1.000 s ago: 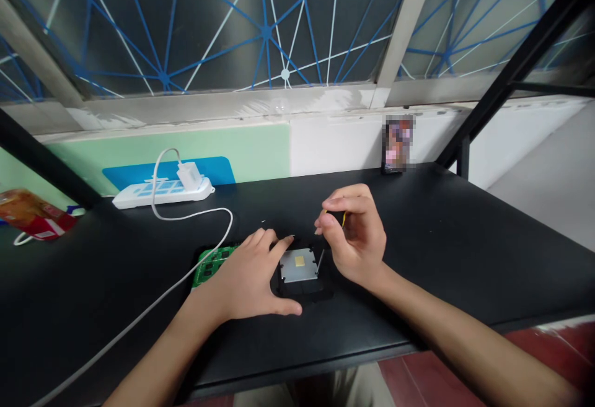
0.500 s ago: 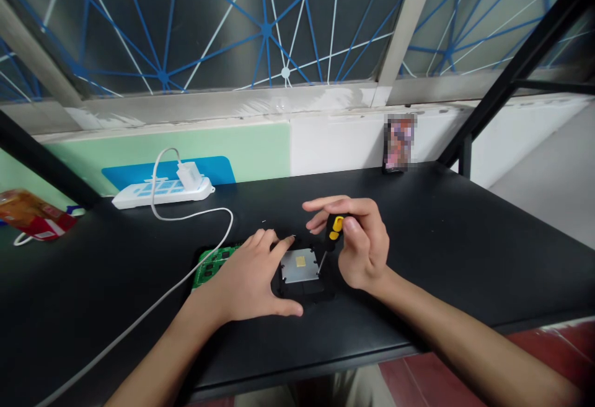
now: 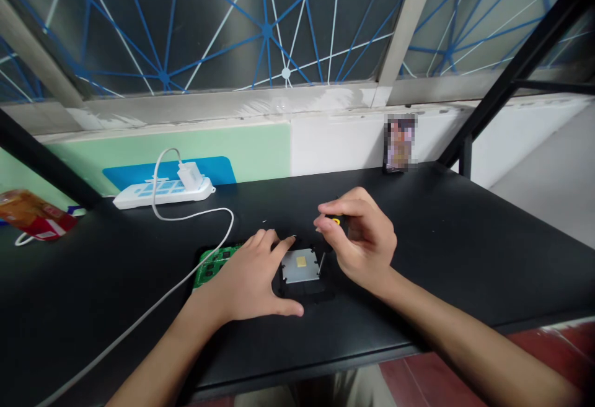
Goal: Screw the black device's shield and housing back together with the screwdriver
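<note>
My right hand [image 3: 362, 240] grips a black and yellow screwdriver [image 3: 336, 222] by its handle. The screwdriver's thin shaft slants down to the right edge of a silver metal plate [image 3: 294, 271], which carries a small yellowish square. This plate sits in a dark device that is hard to tell from the tabletop. Spread over the left part of the device, my left hand [image 3: 253, 277] has its thumb and fingers apart. Left of that hand, a green circuit board [image 3: 214, 263] shows, partly covered by the hand and wrist.
On the black table [image 3: 465, 252], a white power strip [image 3: 162, 192] with a plugged-in charger [image 3: 189, 176] lies at the back left. Its white cable [image 3: 162, 298] runs beneath my left forearm's side. A red and orange packet [image 3: 39, 215] is far left; a phone [image 3: 398, 144] leans on the wall.
My right hand has shifted its fingers around the screwdriver handle, which they now cover more, and the hand has turned. The left hand has stayed in place.
</note>
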A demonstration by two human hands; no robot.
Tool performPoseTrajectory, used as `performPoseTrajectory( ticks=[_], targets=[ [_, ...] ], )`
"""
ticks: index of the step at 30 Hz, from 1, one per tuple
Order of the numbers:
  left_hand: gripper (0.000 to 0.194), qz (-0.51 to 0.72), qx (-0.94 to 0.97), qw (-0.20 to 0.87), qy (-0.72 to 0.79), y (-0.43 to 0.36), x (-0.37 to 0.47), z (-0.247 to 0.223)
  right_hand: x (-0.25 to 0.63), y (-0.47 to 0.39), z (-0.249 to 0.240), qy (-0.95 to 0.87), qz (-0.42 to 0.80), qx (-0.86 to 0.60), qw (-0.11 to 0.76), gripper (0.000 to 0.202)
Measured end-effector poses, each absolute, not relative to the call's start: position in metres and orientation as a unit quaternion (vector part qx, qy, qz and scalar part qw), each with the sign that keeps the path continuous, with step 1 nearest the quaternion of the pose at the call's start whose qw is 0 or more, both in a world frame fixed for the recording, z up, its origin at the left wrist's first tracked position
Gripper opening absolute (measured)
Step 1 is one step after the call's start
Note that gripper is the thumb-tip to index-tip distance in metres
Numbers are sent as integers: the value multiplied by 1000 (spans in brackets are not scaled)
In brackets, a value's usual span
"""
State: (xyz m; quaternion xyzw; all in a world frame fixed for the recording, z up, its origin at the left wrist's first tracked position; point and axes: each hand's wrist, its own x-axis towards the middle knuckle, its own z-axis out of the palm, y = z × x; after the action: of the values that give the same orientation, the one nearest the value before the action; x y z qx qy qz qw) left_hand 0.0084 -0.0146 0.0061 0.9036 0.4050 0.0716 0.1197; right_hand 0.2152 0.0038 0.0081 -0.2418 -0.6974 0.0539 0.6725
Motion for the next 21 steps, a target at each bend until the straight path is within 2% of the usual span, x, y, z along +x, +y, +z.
performPoseTrajectory(
  ticks=[5,11,21],
  targets=[
    [101,66,904,118,405,-15,9,7,211,-4,3,-697,174,-232,656,24],
    [100,70,906,119,401,-15,9,7,211,-3,-1,-691,211,-193,664,19],
    [87,77,902,131,405,-16,8,7,214,5,1,-705,91,-226,666,26]
  ],
)
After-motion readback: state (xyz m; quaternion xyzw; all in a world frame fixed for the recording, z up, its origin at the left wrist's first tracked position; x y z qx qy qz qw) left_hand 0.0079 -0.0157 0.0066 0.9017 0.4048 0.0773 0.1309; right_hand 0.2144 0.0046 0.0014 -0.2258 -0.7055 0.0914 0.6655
